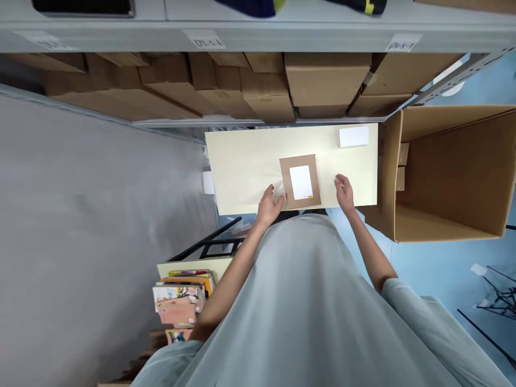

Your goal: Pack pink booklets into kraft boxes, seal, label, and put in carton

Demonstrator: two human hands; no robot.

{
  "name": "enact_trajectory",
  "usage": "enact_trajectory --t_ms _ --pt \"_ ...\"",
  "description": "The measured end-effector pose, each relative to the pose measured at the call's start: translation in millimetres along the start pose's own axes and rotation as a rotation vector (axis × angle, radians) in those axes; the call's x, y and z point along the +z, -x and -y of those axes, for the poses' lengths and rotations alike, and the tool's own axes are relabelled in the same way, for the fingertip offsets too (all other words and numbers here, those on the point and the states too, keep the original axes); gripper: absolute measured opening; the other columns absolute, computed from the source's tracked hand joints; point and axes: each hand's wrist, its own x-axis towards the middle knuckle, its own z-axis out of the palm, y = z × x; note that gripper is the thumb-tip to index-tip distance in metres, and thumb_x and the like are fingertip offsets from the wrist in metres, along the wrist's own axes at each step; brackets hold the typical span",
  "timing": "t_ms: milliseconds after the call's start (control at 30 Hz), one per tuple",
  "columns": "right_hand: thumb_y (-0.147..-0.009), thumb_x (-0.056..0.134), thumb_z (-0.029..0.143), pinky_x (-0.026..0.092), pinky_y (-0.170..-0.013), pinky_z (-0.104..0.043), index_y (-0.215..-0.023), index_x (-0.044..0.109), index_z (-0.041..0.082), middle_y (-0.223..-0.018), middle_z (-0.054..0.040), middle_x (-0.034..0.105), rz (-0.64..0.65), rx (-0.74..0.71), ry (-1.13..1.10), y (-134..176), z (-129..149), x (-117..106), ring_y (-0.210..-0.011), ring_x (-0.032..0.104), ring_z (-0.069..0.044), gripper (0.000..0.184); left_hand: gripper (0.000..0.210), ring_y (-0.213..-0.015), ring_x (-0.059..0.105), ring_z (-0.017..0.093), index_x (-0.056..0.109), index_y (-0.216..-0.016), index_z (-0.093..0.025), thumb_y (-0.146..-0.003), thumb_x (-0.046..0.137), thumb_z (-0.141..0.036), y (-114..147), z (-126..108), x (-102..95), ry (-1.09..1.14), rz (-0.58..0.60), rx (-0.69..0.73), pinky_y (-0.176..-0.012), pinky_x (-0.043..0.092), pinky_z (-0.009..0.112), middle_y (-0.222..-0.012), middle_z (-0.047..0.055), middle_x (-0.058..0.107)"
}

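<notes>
A flat brown cardboard box [285, 180] lies on the cream tabletop [242, 161], with a white label [301, 183] on its upper face. Close by its left edge is my left hand [271, 207], thumb and fingers apart; the thumb tip is at the box's lower left side, and I cannot tell whether it touches. My right hand [344, 193] hovers to the right of the box, clear of it, with loosely bent fingers and nothing in them. A small white box or stack of labels [353, 136] sits at the tabletop's far right corner.
A large open carton [447, 228] stands right of the table, small boxes [400, 179] inside. Beyond the table, a metal shelf [258, 37] holds several cardboard boxes [327, 80]. Books and magazines [181, 295] are piled at lower left, near a grey wall [100, 204].
</notes>
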Motion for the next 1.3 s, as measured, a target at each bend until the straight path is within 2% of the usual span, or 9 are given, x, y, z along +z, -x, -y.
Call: enact_trajectory --t_ms 100,233,400,567,667,800,933,1133,1300 --pt "-0.114 0.018 0.061 0.061 -0.106 -0.044 -0.151 0.058 0.013 -0.148 -0.0278 0.069 0.052 0.17 -0.163 32 -33 13 -0.135 0.069 -0.029 0.073 0.072 -0.142 0.069 0.033 0.049 -0.163 -0.014 -0.102 0.068 -0.048 4 -1 14.8 0.065 0.073 -0.105 -0.121 0.054 0.049 -0.161 0.023 0.063" --pt "-0.112 0.039 0.051 0.059 -0.113 -0.046 -0.147 0.064 0.017 -0.152 -0.0221 0.07 0.17 0.266 -0.326 44 -49 23 -0.135 0.071 -0.027 0.055 0.067 -0.133 0.074 0.031 0.055 -0.157 -0.013 -0.1 0.069 -0.046 1 -7 25.8 0.155 0.13 -0.173 -0.113 0.059 0.045 -0.157 0.023 0.066" --pt "-0.111 0.049 0.036 0.055 -0.119 -0.038 -0.156 0.058 0.015 -0.16 -0.0204 0.066 0.341 0.264 -0.339 29 -54 28 -0.142 0.069 -0.023 0.05 0.05 -0.121 0.078 0.027 0.066 -0.142 -0.014 -0.099 0.067 -0.039 -3 -13 35.9 0.177 0.139 -0.155 -0.109 0.062 0.041 -0.147 0.018 0.074" --pt "-0.114 0.047 0.036 0.052 -0.121 -0.035 -0.155 0.06 0.014 -0.162 -0.0183 0.064 0.458 0.161 -0.276 11 -53 33 -0.147 0.066 -0.022 0.048 0.05 -0.123 0.076 0.028 0.066 -0.141 -0.014 -0.097 0.069 -0.037 -4 -10 42.5 0.135 0.096 -0.18 -0.112 0.06 0.044 -0.143 0.018 0.076" --pt "-0.112 0.052 0.033 0.052 -0.121 -0.036 -0.15 0.065 0.015 -0.152 -0.0154 0.072 0.471 0.146 -0.289 0 -50 40 -0.141 0.07 -0.023 0.044 0.05 -0.123 0.076 0.029 0.065 -0.141 -0.014 -0.096 0.069 -0.037 -4 -7 45.7 0.152 0.082 -0.175 -0.112 0.06 0.045 -0.143 0.017 0.075" --pt "-0.106 0.059 0.027 0.058 -0.113 -0.037 -0.137 0.073 0.017 -0.13 -0.0107 0.083 0.438 0.151 -0.262 -16 -48 48 -0.121 0.078 -0.024 0.036 0.049 -0.118 0.077 0.028 0.065 -0.141 -0.015 -0.097 0.068 -0.037 -4 -5 49.4 0.172 0.071 -0.165 -0.108 0.061 0.044 -0.146 0.017 0.074" --pt "-0.101 0.062 0.023 0.061 -0.101 -0.032 -0.125 0.078 0.018 -0.119 -0.0086 0.085 0.396 0.175 -0.195 -31 -44 53 -0.109 0.08 -0.022 0.03 0.046 -0.117 0.076 0.029 0.066 -0.139 -0.015 -0.097 0.067 -0.035 -4 -7 50.2 0.131 0.058 -0.143 -0.107 0.061 0.044 -0.143 0.017 0.075" --pt "-0.097 0.063 0.02 0.059 -0.084 -0.028 -0.091 0.078 0.018 -0.091 -0.0059 0.084 0.428 0.193 -0.136 -44 -38 61 -0.086 0.079 -0.021 0.016 0.046 -0.116 0.076 0.029 0.067 -0.138 -0.015 -0.096 0.068 -0.034 -6 -8 48.6 0.105 0.057 -0.142 -0.105 0.062 0.044 -0.141 0.018 0.076" --pt "-0.096 0.06 0.018 0.058 -0.09 -0.033 -0.102 0.073 0.02 -0.1 -0.0066 0.082 0.399 0.186 -0.119 -37 -40 64 -0.093 0.075 -0.024 0.014 0.047 -0.119 0.075 0.029 0.068 -0.137 -0.017 -0.094 0.069 -0.035 -7 -4 49.3 0.121 0.051 -0.135 -0.106 0.063 0.045 -0.139 0.016 0.078"
